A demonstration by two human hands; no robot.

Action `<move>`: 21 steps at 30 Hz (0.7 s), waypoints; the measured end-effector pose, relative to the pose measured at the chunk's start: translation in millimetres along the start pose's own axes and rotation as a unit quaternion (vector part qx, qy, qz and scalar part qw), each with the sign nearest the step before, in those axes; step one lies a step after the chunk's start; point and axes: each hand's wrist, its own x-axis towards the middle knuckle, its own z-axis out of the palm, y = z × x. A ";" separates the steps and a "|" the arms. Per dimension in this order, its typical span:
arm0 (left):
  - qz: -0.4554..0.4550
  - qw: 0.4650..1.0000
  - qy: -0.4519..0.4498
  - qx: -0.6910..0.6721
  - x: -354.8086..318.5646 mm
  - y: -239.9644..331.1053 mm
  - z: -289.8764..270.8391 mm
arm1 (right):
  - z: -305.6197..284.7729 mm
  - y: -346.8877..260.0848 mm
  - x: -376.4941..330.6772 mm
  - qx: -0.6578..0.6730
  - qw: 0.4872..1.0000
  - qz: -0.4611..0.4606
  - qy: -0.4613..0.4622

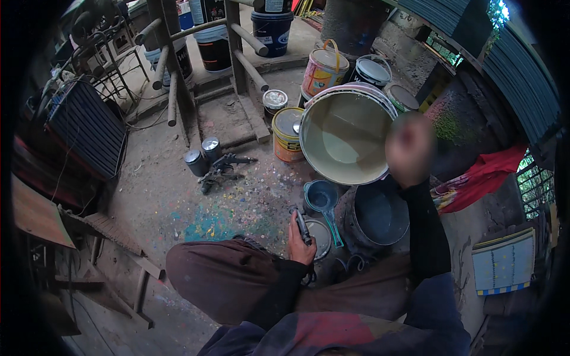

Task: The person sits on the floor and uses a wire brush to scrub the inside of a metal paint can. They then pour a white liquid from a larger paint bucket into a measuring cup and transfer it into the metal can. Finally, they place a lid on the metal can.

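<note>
A large cream-coloured bucket (350, 133) is tilted with its mouth toward me, pale liquid lying inside. At its right rim is my right hand (409, 151), seemingly gripping it, though a blur covers the fingers. Closed around a short dark cylindrical tool (303, 227), my left hand (301, 244) is near my knee. Beside that hand stands a round pale-topped can (321, 238). A blue dipper (322, 197) with a long teal handle sits just below the bucket. Right of the dipper, partly behind my forearm, is a dark round tub (383, 216).
Left of the bucket stand a yellow paint pail (288, 135) and a small silver-lidded can (275, 99). Spray guns (224, 170) lie by two metal cups (202, 155) on the paint-spattered floor. A wooden ladder-like frame (205, 77) rises behind; a red cloth (481, 178) hangs right.
</note>
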 end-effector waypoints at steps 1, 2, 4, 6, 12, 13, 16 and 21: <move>0.013 1.000 0.004 0.001 -0.6 -0.1 1.1 | -2.3 -1.2 -1.7 -0.010 1.000 -0.007 0.004; 0.025 1.000 0.008 0.002 -1.6 -1.3 2.2 | -3.8 -1.2 -4.1 -0.010 1.000 -0.011 0.007; 0.043 0.999 0.014 0.007 -2.3 -1.1 2.1 | -6.6 -1.6 -8.1 -0.009 1.000 -0.019 0.015; 0.054 0.998 0.016 0.014 -2.7 0.0 1.3 | -8.8 -3.0 -12.2 -0.008 1.000 -0.021 0.020; 0.023 1.000 0.001 0.009 -4.4 6.6 -1.5 | -12.3 -5.1 -19.3 -0.008 0.998 -0.050 0.036; 0.023 1.000 0.004 0.011 -4.6 7.2 -2.0 | -12.3 -5.8 -19.9 -0.006 0.997 -0.060 0.041; 0.027 0.999 0.012 0.013 -4.6 8.2 -2.3 | -13.2 -5.9 -22.7 -0.013 0.996 -0.074 0.049; 0.037 0.999 0.020 0.026 -4.0 9.9 -2.5 | -15.7 -5.2 -24.7 -0.004 0.995 -0.085 0.053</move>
